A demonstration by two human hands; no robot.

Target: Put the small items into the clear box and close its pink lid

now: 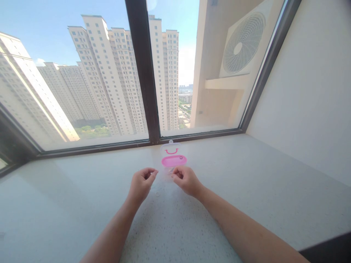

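Note:
A small clear plastic case (171,157) with a pink insert and a pink curved piece lies open on the pale stone windowsill (246,182), close to the window frame. My left hand (141,183) hovers just left of the case with thumb and fingers pinched together. On the case's near right edge is my right hand (187,179), also pinched. Whether either hand holds something tiny I cannot make out. A tiny clear round thing (157,194) lies on the sill between my hands.
A dark window frame (144,73) and glass stand behind the case, with tall buildings outside. A white wall (309,95) bounds the sill on the right. A dark edge (329,250) shows at the lower right corner.

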